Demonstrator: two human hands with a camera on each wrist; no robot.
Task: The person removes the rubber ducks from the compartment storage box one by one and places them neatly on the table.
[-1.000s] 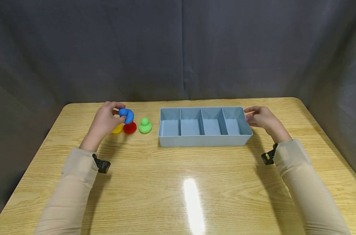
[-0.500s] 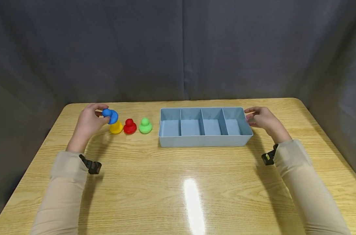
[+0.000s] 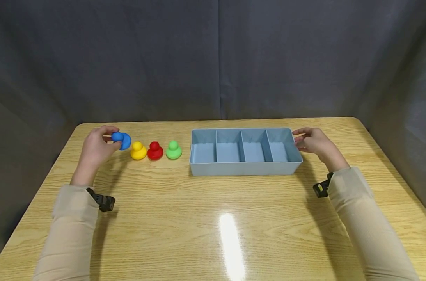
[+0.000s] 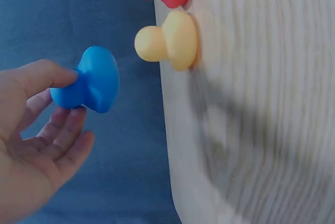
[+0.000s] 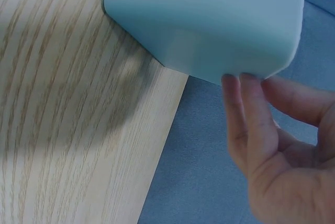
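Glossy wood-grain worktop (image 3: 206, 218) up front, grey curtain (image 3: 213, 58) behind. Mid-depth: left hand (image 3: 95, 148) pinches blue piece (image 3: 121, 140) by its knob, clear of the worktop, just left of the yellow (image 3: 138, 150), red (image 3: 155, 151) and green (image 3: 173, 150) pieces; right hand (image 3: 313, 141) has fingers curled on the end of the blue tray (image 3: 241, 168). Left wrist view shows the blue piece's axis lying sideways, knob toward the palm, base toward the yellow piece; right wrist view shows fingertips (image 5: 241, 85) on the tray's corner.
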